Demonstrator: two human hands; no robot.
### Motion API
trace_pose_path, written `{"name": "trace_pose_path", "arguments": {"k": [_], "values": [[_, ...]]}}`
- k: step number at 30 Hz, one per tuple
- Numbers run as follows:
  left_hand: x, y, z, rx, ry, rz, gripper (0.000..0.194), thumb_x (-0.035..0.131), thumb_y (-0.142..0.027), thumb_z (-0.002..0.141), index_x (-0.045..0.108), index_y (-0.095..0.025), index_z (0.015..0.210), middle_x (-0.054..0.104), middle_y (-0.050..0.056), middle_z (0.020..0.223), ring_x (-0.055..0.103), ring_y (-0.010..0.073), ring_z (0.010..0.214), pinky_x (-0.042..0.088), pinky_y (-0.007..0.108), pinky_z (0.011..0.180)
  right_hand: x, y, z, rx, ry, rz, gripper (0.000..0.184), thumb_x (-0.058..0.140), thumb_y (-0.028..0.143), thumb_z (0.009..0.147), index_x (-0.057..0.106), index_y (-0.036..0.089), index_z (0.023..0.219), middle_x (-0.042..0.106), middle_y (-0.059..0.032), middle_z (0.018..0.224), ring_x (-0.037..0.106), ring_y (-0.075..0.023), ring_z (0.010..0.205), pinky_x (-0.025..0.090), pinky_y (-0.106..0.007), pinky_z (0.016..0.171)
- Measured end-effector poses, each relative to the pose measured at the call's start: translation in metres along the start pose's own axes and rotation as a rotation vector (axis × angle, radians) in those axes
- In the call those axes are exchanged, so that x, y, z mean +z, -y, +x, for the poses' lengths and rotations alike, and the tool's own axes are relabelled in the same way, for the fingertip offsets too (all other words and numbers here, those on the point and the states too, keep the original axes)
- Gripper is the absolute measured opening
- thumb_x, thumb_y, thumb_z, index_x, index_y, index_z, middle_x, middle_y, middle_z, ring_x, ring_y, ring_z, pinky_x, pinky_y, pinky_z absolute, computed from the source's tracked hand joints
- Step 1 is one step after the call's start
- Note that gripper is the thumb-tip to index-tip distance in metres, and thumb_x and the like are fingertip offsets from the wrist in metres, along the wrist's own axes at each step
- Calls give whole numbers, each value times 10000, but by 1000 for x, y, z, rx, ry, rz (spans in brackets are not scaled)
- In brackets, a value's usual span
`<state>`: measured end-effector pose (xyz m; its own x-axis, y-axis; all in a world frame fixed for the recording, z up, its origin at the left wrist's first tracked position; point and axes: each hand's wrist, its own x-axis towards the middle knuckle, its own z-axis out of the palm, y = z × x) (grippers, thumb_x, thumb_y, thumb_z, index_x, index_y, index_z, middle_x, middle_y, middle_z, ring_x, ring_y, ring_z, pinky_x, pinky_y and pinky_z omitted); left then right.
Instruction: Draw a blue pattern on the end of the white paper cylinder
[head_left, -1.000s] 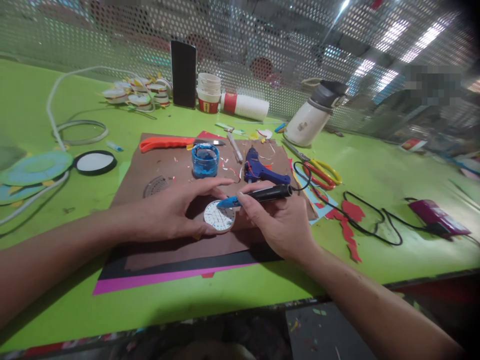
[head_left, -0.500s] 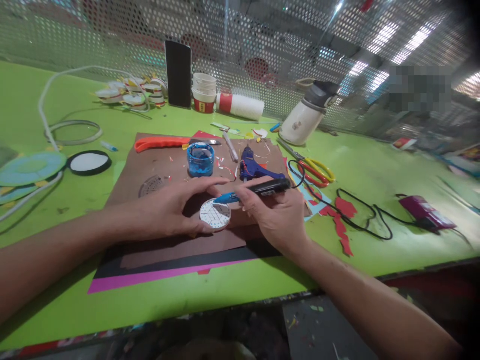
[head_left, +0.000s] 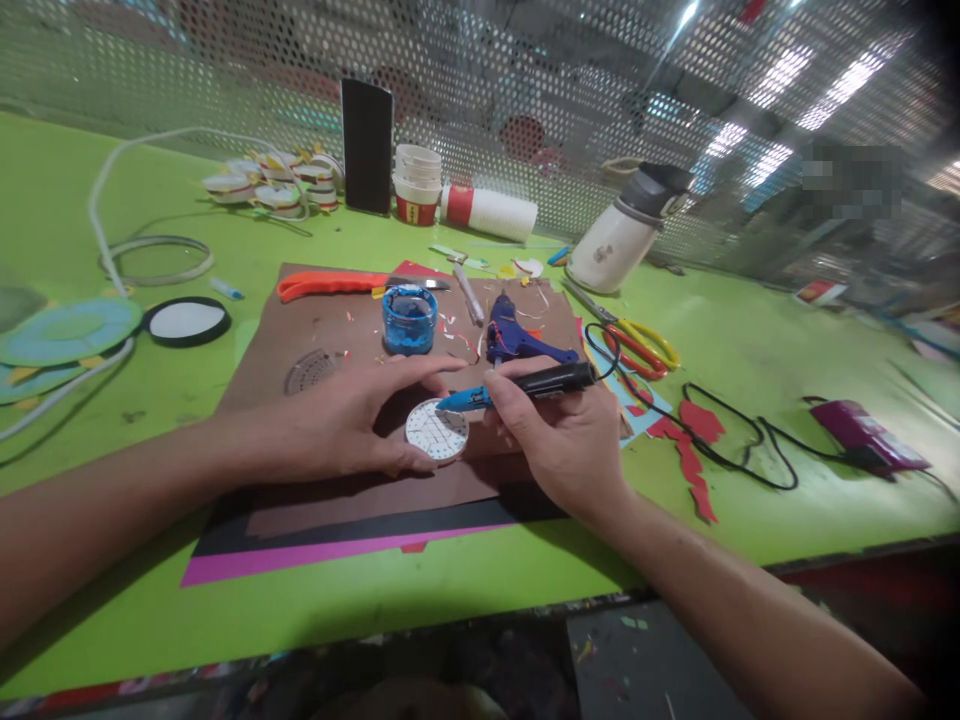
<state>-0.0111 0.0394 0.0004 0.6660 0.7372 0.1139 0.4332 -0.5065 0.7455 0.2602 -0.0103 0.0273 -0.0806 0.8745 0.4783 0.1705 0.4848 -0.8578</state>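
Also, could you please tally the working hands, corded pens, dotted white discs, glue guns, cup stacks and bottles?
Left hand, right hand: 2
Corded pen: 1
Dotted disc: 1
Glue gun: 1
Upright cup stack, lying cup stack: 2
Bottle: 1
Total: 8

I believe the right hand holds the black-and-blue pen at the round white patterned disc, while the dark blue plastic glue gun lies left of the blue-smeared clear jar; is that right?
Not quite: the glue gun lies right of the jar, as the head view shows; the right hand does hold the pen at the disc.
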Motion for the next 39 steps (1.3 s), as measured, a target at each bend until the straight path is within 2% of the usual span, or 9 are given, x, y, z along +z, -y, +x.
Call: {"name": "trace_pose_path", "arguments": {"k": [4,9,13,16,20,30,35,39], "values": [[0,2,-1,22,-2,12,1029,1018,-674,1007,653,-427,1936,846,90,1806,792,493,1657,658,629,1404,-2,0,0,-44,52,-26,167,967,300,1080,920,251,928,852,17,734,800,-166,618,759,-284,693],[1,0,-1,14,-3,17,1060,1009,-675,1000,635,-395,1951,834,99,1824,798,487,1650,656,622,1407,-5,-1,-1,-29,53,-112,227,991,415,1106,940,247,962,879,-11,765,829,-193,657,764,-297,688],[1,-2,0,13,-7,23,1038,1002,-641,1007,638,-379,1943,842,101,1810,816,469,1626,664,593,1396,-4,-1,-1,-49,56,-87,154,972,295,1096,929,237,960,871,6,753,791,-164,598,749,-276,674],[0,-4,-1,11,-7,29,1027,996,-607,1013,633,-371,1945,837,108,1816,811,465,1638,658,584,1400,-3,1,0,-58,64,-52,146,962,231,1082,918,233,943,886,6,776,818,-163,624,756,-271,698],[0,-6,-1,-3,-3,35,1051,981,-617,1007,616,-359,1959,832,116,1825,795,471,1658,639,597,1416,-4,3,1,-36,83,-42,162,961,273,1096,915,230,947,902,-7,803,874,-186,706,766,-277,734],[1,-8,0,-23,4,28,1009,975,-678,1013,660,-349,1913,855,123,1783,812,497,1622,667,614,1370,-3,0,-2,-19,48,-122,203,983,343,1065,948,262,881,958,-28,863,894,-217,764,769,-309,743],[1,-8,0,-16,-6,36,1014,982,-647,1018,650,-348,1928,857,123,1764,816,488,1611,653,605,1390,-1,-4,-3,-15,-4,-157,258,986,388,1040,921,259,827,897,-15,754,829,-210,674,718,-305,669],[-1,-5,1,-17,0,26,1048,996,-714,997,656,-366,1925,876,123,1722,832,489,1563,672,596,1359,0,-3,-2,-13,-17,-69,265,980,358,1037,897,267,802,879,-7,732,845,-208,665,756,-314,706]]}}
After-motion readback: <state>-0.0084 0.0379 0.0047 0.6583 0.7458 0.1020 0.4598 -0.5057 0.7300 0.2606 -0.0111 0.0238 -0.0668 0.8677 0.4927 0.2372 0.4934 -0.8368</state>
